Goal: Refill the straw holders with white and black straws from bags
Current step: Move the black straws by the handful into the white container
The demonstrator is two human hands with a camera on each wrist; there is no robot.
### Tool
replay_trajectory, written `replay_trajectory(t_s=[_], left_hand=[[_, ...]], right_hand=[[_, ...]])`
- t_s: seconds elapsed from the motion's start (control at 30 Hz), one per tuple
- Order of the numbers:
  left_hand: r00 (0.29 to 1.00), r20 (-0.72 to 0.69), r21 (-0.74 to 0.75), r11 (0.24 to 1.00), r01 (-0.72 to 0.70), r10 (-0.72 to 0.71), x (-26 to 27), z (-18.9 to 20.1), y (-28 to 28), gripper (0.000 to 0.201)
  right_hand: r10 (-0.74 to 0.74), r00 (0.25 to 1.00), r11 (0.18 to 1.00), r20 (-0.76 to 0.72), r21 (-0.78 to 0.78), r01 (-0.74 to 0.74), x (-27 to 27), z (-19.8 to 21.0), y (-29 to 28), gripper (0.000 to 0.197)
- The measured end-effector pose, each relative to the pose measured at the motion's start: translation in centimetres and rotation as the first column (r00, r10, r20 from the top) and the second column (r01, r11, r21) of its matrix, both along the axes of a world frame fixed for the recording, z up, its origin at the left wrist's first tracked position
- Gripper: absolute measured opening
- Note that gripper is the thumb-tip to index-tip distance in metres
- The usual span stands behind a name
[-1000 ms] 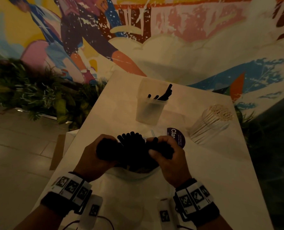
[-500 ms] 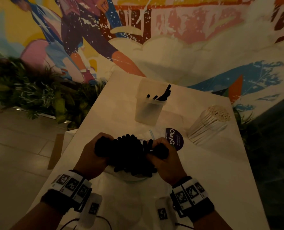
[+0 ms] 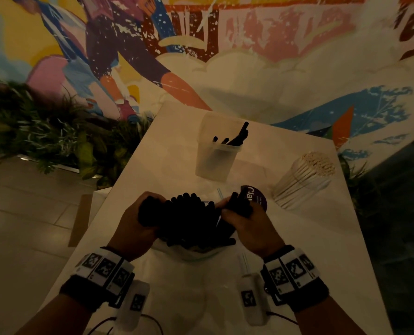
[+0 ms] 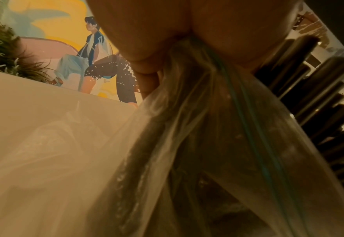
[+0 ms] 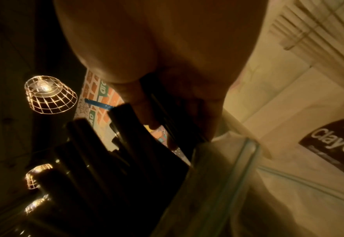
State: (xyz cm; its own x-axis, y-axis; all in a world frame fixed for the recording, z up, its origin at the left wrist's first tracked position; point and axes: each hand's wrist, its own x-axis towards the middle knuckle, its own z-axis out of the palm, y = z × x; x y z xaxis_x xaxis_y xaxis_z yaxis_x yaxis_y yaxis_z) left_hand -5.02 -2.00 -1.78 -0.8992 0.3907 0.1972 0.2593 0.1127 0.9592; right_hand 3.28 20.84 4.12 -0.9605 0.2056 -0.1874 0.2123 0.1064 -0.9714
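Dim room, painted mural wall (image 3: 261, 56)

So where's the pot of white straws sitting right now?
In the head view, the white straws stand in a clear holder at the far right of the table, right of the holder with a few black straws and beyond the right hand.

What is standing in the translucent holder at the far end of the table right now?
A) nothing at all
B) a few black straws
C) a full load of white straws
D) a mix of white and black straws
B: the head view shows only a few black straws leaning inside the translucent holder, while the white straws sit apart in their own clear container to its right.
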Motion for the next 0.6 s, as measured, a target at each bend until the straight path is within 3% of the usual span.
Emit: replay_trajectory(t_s=[0.13,0.3,0.47,0.6], left_hand=[[1.0,0.017,-0.004,1.0,0.001,-0.001,0.0,-0.4,-0.3,0.033],[1.0,0.025,0.031,1.0,0.005,-0.006,0.1,0.0,-0.1,0.033],[0.998,0.052,0.07,0.997,0.014,-0.017,0.4,0.3,0.0,0.032],[0.996,0.093,0.101,0.995,0.007,-0.016,0.6,0.5,0.0,0.031]], right_hand=[[-0.09,0.984,0.995,-0.154,-0.064,0.081,-0.2,2.0,0.1,0.026],[-0.245,0.9,0.96,-0.36,-0.221,0.173,-1.4,7.5,0.9,0.032],[-0.417,0.68,0.89,-0.603,-0.423,0.171,-4.6,13.4,3.4,0.031],[-0.474,0.519,0.865,-0.711,-0.487,0.124,-9.3,15.3,4.9,0.03]])
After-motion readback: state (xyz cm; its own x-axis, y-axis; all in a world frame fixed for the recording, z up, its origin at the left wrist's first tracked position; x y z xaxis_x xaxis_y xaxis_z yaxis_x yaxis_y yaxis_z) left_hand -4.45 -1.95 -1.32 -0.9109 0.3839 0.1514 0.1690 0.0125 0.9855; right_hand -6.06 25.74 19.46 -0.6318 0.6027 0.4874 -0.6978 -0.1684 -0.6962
